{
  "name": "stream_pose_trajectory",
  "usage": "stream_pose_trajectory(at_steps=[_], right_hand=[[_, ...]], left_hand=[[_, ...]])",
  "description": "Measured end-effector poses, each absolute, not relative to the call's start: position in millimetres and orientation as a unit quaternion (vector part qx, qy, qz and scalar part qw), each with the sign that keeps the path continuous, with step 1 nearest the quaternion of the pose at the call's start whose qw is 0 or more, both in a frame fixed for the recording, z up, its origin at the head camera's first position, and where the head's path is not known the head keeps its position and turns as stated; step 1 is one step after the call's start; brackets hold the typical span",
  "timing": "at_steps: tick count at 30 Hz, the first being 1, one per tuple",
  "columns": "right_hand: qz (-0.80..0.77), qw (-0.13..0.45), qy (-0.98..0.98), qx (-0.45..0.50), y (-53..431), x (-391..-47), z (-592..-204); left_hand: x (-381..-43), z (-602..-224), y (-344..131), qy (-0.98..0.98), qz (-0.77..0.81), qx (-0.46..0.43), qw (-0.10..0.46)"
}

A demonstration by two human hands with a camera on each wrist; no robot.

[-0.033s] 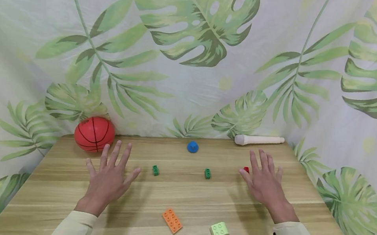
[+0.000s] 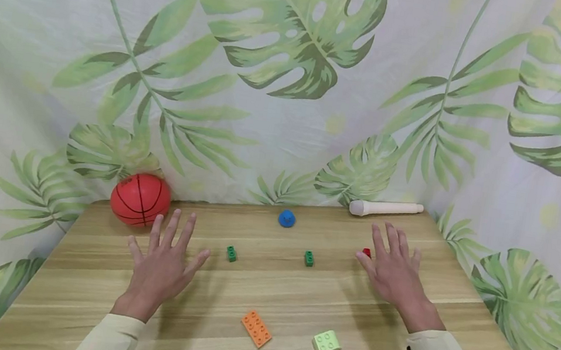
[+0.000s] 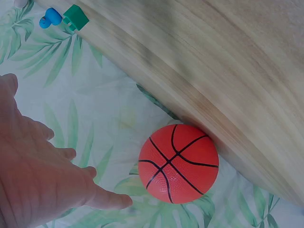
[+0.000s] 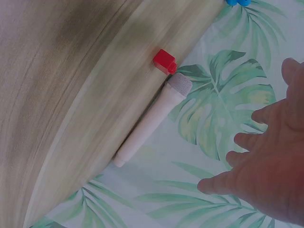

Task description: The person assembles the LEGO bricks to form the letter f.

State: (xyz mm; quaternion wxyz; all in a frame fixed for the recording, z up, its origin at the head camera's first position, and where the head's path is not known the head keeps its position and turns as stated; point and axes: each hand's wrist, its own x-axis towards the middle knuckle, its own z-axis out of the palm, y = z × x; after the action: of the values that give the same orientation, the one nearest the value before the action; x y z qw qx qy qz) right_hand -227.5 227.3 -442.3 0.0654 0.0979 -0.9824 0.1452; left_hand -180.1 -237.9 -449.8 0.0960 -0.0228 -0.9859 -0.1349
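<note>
My left hand (image 2: 160,271) hovers over the left part of the wooden table (image 2: 196,329), fingers spread and holding nothing. Just beyond its fingertips sits a red ball with black basketball lines (image 2: 141,200), also plain in the left wrist view. A green toy brick (image 2: 231,253) lies to the right of that thumb. My right hand (image 2: 397,276) is likewise spread and holds nothing, above the table's right side. Its thumb and index finger partly hide a small red toy brick (image 2: 366,252), which shows whole in the right wrist view (image 4: 165,61). Beyond those fingers lies a pale microphone (image 2: 385,209).
Between the hands are a second green brick (image 2: 309,258) and, farther back, a small blue rounded toy (image 2: 286,219). Nearer the front lie an orange brick (image 2: 256,329) and a light green brick (image 2: 326,343). A leaf-printed curtain (image 2: 286,134) hangs behind the table's back edge.
</note>
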Motion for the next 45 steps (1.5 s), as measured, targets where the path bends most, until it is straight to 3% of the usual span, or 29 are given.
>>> stream_pose_trajectory(at_steps=[16, 20, 24, 27, 32, 41, 45], right_hand=[[0.222, 0.093, -0.962, 0.127, 250, -226, -452], [0.265, 0.040, -0.958, 0.105, 269, -226, -467], [0.287, -0.061, -0.954, 0.067, 289, -226, -480], [0.300, -0.113, -0.946, 0.057, 300, -229, -486], [0.331, -0.134, -0.932, 0.068, 305, -236, -489], [0.331, -0.150, -0.930, 0.055, 301, -238, -490], [0.334, -0.146, -0.930, 0.052, 302, -238, -487]], left_hand=[[-192, -464, -226, -0.981, -0.153, -0.068, 0.096], [-203, -476, -220, -0.969, -0.223, -0.098, 0.037], [-221, -489, -216, -0.956, -0.280, -0.084, -0.030], [-235, -497, -214, -0.947, -0.313, -0.067, -0.038], [-251, -507, -209, -0.939, -0.337, -0.060, -0.033], [-245, -499, -180, -0.946, -0.314, -0.005, -0.085], [-245, -499, -165, -0.963, -0.260, 0.016, -0.065]])
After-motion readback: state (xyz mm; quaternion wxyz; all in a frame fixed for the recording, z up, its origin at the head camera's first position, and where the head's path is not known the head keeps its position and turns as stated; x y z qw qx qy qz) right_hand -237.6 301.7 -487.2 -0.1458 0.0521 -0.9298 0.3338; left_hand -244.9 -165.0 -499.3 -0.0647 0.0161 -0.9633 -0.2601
